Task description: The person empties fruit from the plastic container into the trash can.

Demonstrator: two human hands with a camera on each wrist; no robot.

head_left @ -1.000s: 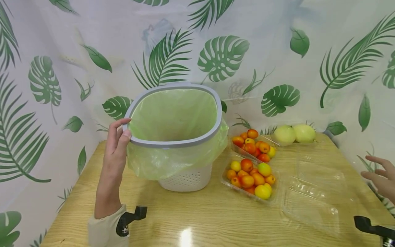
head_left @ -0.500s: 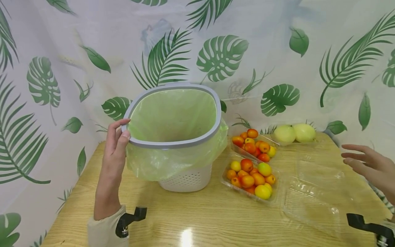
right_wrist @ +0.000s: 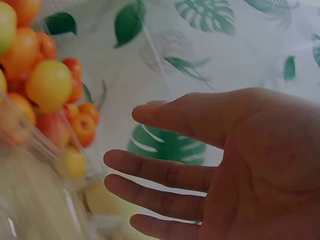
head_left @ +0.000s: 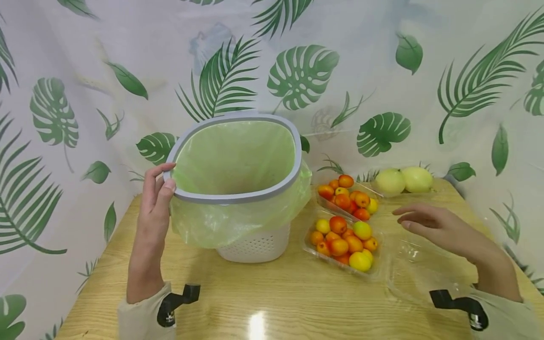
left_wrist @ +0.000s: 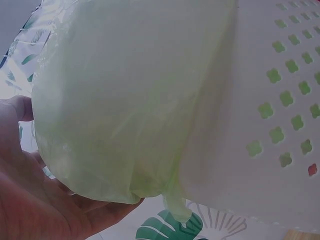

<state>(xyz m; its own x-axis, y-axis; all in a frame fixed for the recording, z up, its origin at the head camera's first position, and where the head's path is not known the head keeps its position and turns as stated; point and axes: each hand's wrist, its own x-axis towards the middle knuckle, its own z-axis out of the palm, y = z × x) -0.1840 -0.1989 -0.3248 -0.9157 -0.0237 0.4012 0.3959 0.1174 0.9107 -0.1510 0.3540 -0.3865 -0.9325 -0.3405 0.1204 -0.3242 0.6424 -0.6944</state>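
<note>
A white perforated trash bin (head_left: 255, 248) stands on the table, lined with a thin green trash bag (head_left: 229, 222). The bag folds outward under the grey rim (head_left: 238, 198) and hangs round the sides. My left hand (head_left: 152, 208) pinches this rim at its left side, thumb in front and fingers behind; in the left wrist view the bag (left_wrist: 110, 115) fills the space by the palm. My right hand (head_left: 446, 231) hovers above clear plastic containers (head_left: 401, 283), fingers extended, palm facing left, holding nothing. The right wrist view shows its spread fingers (right_wrist: 160, 172) near the fruit (right_wrist: 49, 85).
Two clear trays of small red, orange and yellow fruits, a front one (head_left: 340, 243) and a back one (head_left: 344, 198), sit right of the bin. Behind them lie two large pale-green round fruits (head_left: 390, 182). A leaf-printed curtain (head_left: 374, 85) closes off the back.
My right hand has come in from the right edge and moved left over the clear containers. The left hand keeps its hold on the rim; the bin stays put.
</note>
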